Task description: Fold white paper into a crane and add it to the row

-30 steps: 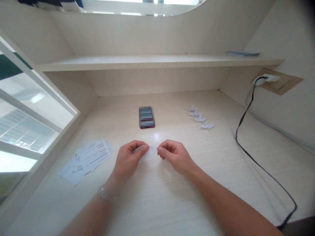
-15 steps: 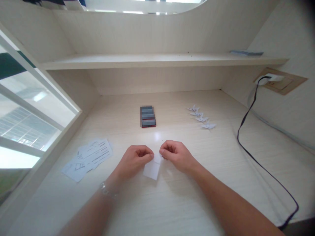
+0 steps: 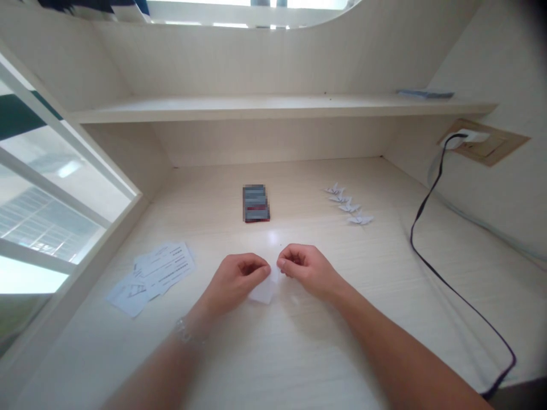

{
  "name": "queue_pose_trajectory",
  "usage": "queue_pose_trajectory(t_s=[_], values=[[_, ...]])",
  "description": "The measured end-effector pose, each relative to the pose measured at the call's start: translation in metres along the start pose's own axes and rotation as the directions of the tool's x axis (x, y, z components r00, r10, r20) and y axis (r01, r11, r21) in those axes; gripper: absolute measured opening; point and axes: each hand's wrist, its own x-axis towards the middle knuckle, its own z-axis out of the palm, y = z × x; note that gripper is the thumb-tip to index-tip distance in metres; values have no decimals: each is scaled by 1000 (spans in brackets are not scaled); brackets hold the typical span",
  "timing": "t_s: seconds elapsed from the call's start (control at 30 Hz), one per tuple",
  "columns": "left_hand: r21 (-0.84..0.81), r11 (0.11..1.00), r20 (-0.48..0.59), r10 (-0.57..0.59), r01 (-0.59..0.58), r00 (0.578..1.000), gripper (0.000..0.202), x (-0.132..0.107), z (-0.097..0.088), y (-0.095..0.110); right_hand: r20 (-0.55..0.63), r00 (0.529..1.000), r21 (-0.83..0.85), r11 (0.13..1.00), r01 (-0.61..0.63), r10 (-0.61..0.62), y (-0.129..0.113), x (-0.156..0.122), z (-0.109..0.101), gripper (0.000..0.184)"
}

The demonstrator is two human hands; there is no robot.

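A small white piece of paper lies between my two hands on the pale wooden desk. My left hand pinches its upper left edge with curled fingers. My right hand pinches the upper right corner, thumb against forefinger. Most of the sheet shows just below my fingertips; its top edge is hidden by them. A thin bracelet sits on my left wrist.
A dark phone lies beyond my hands. Several small folded paper cranes stand in a row at the right. Printed slips lie at the left. A black cable runs from a wall socket. A shelf spans above.
The paper went from stretched between my fingertips to hanging below them, then was drawn in shorter under my hands. Both hands moved slightly toward me and closer together.
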Motion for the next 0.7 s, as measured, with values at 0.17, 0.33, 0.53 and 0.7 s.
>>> queue_pose_trajectory(t_s=[0.17, 0.33, 0.53, 0.7], values=[[5, 999, -1, -32, 32, 999, 13, -1, -5, 0, -14, 1000, 44, 999, -14, 14, 2, 2, -5, 13], [-99, 995, -104, 9, -20, 995, 11, 2, -16, 0, -170, 985, 176, 984, 36, -5, 4, 6, -16, 14], [-182, 983, -146, -15, -12, 989, 18, 3, -2, -3, -151, 988, 93, 995, 29, -15, 4, 5, -7, 15], [12, 998, -121, 62, -61, 991, 19, 0, 3, -4, -26, 999, -84, 996, 38, -41, -2, 0, 0, 13]])
